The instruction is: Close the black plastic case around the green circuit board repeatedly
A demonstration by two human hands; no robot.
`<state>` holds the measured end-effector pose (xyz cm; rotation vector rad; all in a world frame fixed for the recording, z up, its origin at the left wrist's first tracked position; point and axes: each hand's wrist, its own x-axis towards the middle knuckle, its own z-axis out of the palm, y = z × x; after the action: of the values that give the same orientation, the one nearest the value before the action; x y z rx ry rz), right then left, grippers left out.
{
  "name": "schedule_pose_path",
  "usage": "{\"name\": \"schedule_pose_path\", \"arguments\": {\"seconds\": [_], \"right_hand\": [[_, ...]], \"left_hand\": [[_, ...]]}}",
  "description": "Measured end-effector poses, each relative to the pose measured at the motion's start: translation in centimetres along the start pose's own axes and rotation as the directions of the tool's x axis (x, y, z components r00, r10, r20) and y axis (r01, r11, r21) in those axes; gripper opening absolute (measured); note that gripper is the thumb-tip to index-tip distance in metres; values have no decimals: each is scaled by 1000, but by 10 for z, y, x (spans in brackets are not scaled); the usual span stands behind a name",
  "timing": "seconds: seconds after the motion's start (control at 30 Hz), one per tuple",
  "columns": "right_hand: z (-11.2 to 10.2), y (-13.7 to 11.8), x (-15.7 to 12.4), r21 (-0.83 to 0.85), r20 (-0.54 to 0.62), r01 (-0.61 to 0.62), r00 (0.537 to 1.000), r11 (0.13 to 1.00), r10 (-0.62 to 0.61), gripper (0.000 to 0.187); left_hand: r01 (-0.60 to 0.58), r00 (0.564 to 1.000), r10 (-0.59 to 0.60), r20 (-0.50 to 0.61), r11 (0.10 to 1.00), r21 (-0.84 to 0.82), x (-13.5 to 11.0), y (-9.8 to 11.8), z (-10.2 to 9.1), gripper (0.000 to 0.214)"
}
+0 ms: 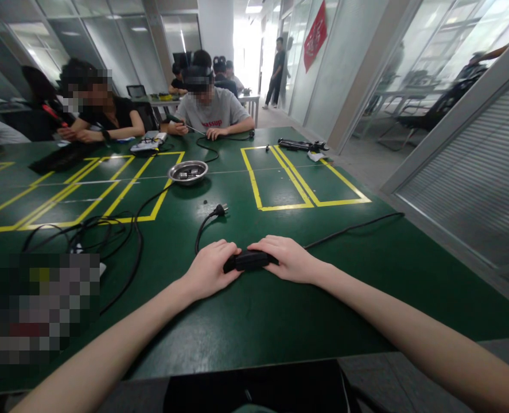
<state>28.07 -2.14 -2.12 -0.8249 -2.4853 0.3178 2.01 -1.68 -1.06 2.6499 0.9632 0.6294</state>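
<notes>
Both hands hold a black power adapter [252, 260], a long narrow block lying sideways just above or on the green table; which of the two I cannot tell. My left hand [213, 265] is closed around its left end, and my right hand [285, 258] grips the right end. From behind the left hand a short black cord curves up to a plug [221, 210], whose metal pins point right. A second black cable [353, 230] runs from behind the right hand toward the table's right edge. The fingers cover both ends of the adapter.
A metal bowl [188, 172] with small metal parts stands beyond the plug. Tangled black cables [103, 229] lie at left, near a blurred-out item [43, 310]. Yellow tape [286, 207] marks the green table [254, 327]. A black folded stand [302, 145] lies far right. Co-workers sit opposite.
</notes>
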Motion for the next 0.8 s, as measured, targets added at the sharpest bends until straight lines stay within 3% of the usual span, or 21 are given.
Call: {"name": "schedule_pose_path", "arguments": {"seconds": [0.33,0.57,0.8], "right_hand": [[-6,-6,1,-40,25,-4,1000,999,5,28],[-4,-9,2,-201,35,5,999,980,2,43],[-4,-11,1,-269,23,13,1000,963,-7,41]], "left_hand": [[-66,997,69,-24,992,111,2,-1,-5,18],[-115,992,121,-25,977,179,2,3,-7,23],[-238,964,258,-67,945,223,2,2,-3,38]]}}
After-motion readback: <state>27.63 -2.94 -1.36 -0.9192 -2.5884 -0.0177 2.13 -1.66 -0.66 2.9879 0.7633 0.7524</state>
